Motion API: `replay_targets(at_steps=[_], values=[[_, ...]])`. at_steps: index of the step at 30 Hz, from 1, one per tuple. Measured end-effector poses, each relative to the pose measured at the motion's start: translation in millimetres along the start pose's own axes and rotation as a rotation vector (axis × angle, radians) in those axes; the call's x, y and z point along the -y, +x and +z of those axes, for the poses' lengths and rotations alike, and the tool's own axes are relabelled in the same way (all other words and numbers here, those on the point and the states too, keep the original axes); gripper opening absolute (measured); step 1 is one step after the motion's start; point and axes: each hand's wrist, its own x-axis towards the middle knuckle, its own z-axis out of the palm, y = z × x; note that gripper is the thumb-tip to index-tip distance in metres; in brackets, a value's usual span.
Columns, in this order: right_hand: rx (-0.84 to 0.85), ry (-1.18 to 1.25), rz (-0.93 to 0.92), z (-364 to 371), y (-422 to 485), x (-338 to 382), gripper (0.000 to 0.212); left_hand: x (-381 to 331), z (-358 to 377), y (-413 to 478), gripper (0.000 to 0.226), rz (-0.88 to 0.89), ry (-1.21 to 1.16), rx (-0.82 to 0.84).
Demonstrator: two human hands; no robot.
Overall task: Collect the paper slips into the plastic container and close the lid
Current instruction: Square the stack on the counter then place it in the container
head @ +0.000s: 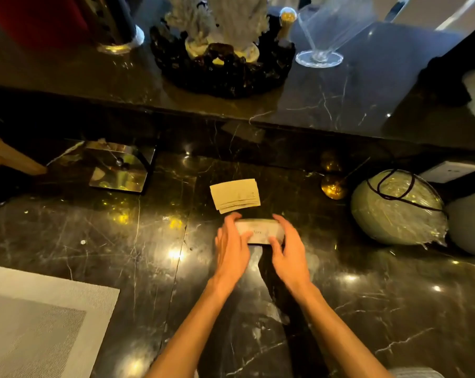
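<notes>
A small oblong plastic container (pixel 259 231) with faint lettering on top rests on the black marble counter, in the middle of the view. My left hand (pixel 232 245) grips its left end, thumb lying across the top. My right hand (pixel 288 245) holds its right end, fingers curled over the far edge. Just behind the container lies a fanned stack of tan paper slips (pixel 235 195), flat on the counter and apart from both hands. Whether the container's lid is on or off is not clear under my hands.
A mirrored box (pixel 119 166) stands at the left. A plastic-wrapped sphere with a dark cord (pixel 398 207) and a gold ball (pixel 333 188) sit at the right. A grey placemat (pixel 39 323) lies at the near left. The raised ledge behind holds a black bowl (pixel 222 66) and a glass (pixel 319 54).
</notes>
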Motion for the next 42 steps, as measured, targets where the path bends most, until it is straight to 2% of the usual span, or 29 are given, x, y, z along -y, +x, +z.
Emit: replay_targets(at_steps=[3, 5, 8, 12, 15, 17, 18, 21, 23, 26, 30, 34, 38, 42], values=[[0.011, -0.007, 0.089, 7, 62, 42, 0.053, -13, -20, 51, 0.042, -0.098, 0.018, -0.084], [0.060, -0.034, 0.186, 16, 98, 63, 0.053, -18, -30, 84, 0.039, -0.215, 0.077, -0.038], [0.132, -0.161, 0.223, 31, 132, 75, 0.055, -17, -35, 119, 0.036, -0.459, 0.103, 0.060], [0.246, -0.360, 0.380, 39, 159, 74, 0.050, -16, -32, 139, 0.039, -0.551, 0.011, 0.115], [0.320, -0.369, 0.438, 37, 171, 70, 0.052, -15, -37, 146, 0.063, -0.617, -0.065, 0.104], [0.338, -0.241, 0.431, 32, 170, 65, 0.058, -11, -41, 147, 0.080, -0.651, -0.184, 0.113], [0.322, -0.118, 0.438, 28, 168, 61, 0.061, -8, -42, 146, 0.079, -0.638, -0.256, 0.112], [0.222, 0.243, 0.478, 12, 151, 46, 0.060, -1, -38, 133, 0.050, -0.472, -0.363, 0.116], [0.194, 0.313, 0.399, 8, 137, 32, 0.051, 3, -33, 119, 0.037, -0.303, -0.329, 0.092], [0.055, 0.189, 0.204, 16, 110, 13, 0.043, 12, -23, 95, 0.033, -0.073, -0.295, 0.010], [-0.121, 0.113, -0.079, 45, 69, -9, 0.053, 29, -7, 66, 0.046, 0.169, -0.173, -0.051], [-0.220, -0.024, -0.158, 51, 64, -18, 0.066, 31, 1, 65, 0.063, 0.245, -0.020, -0.043], [-0.220, -0.143, -0.191, 54, 65, -18, 0.077, 31, 4, 65, 0.065, 0.271, 0.086, -0.013], [-0.187, -0.194, -0.158, 56, 66, -15, 0.081, 32, 6, 69, 0.060, 0.285, 0.180, -0.076]])
